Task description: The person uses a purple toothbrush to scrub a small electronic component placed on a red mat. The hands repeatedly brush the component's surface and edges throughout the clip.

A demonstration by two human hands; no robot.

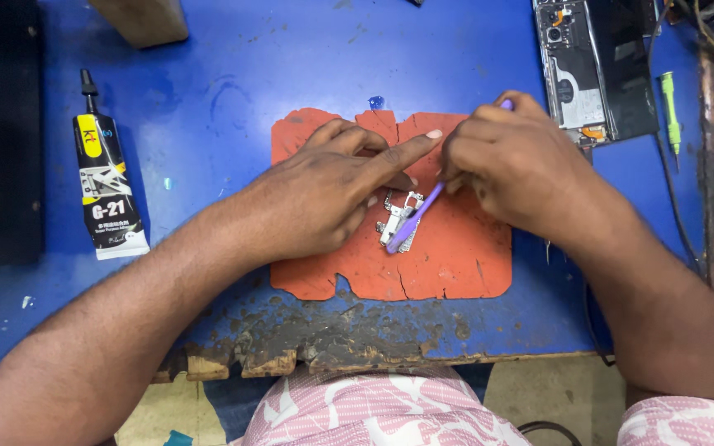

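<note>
A small silver circuit board part (396,216) lies on an orange, cracked work mat (456,256) in the middle of the blue table. My left hand (324,194) rests over it, thumb and lower fingers on the part, index finger stretched out to the right. My right hand (516,161) grips a thin purple brush-like tool (416,218), whose tip lies on the part. The tool's far end pokes out above my right knuckles.
A black glue tube (104,186) with a yellow label lies at the left. An opened phone (595,68) lies at the top right, a green screwdriver (670,111) beside it. A wooden block (144,20) sits at the top. The table's front edge (332,351) is chipped.
</note>
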